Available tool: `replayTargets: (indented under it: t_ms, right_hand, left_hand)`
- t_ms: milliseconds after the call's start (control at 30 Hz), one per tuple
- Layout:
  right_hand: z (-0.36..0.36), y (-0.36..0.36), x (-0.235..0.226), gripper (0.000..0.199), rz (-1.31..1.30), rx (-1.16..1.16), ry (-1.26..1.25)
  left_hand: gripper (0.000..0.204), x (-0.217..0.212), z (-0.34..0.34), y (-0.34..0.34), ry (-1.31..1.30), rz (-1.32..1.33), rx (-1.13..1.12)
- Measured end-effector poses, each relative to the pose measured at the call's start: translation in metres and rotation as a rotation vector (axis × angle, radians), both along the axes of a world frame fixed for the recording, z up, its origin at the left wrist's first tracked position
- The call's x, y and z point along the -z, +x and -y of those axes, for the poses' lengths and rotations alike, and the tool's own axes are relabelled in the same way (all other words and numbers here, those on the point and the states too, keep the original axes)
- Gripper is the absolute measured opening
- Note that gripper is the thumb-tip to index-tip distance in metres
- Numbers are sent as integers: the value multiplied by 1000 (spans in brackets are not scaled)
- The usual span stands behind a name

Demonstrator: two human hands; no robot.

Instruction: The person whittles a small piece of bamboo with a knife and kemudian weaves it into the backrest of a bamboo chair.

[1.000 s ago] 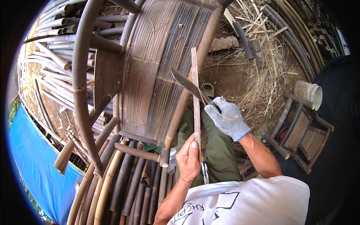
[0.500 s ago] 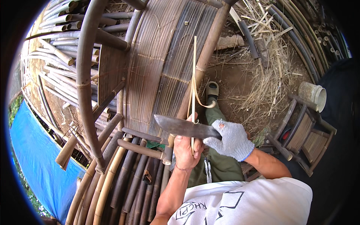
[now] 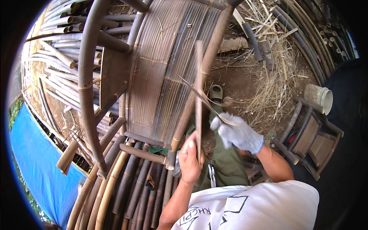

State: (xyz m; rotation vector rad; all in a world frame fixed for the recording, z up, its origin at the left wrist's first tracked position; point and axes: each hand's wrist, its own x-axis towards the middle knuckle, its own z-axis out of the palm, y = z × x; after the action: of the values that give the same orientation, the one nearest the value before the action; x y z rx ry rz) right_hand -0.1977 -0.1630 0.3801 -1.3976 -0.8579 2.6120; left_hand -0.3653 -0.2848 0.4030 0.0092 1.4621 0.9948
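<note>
My left hand [image 3: 190,161] is closed around the lower end of a long, narrow bamboo strip [image 3: 198,122], which stands away from me over the bench's right edge. In my right hand [image 3: 243,136], in a grey knitted glove, is a large knife [image 3: 211,107]. Its dark blade appears nearly edge-on and slants across the strip at about mid-length. Motion blurs the strip and glove slightly. A blurred, pale curl [image 3: 227,101] shows right of the blade; whether it still hangs from the strip I cannot tell.
A slatted bamboo bench [image 3: 153,76] stands before me, its thick armrest [image 3: 87,76] rising at left. Dark poles [image 3: 132,184] lie lower left. Shavings [image 3: 280,88] litter the ground at right, near a dirty white bucket [image 3: 326,99] and a small bamboo chair [image 3: 306,134].
The knife has moved from lying flat across the strip near my left hand to further up it, turned edge-on. The strip now shows a browner face, and my left thumb lies along it.
</note>
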Motion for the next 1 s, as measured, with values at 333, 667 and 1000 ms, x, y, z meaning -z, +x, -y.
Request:
replayTargets:
  t_ms: [333,667,1000]
  right_hand:
    - [18,-33,4,35,174,484,-350]
    - [-21,-31,82,20,252,553,-105]
    - [-73,-9,94,39,558,351,543]
  left_hand:
    - [16,91,-44,-22,352,-357,-33]
    - [46,99,16,-35,123,13,299]
    - [46,12,22,-24,-176,47,253]
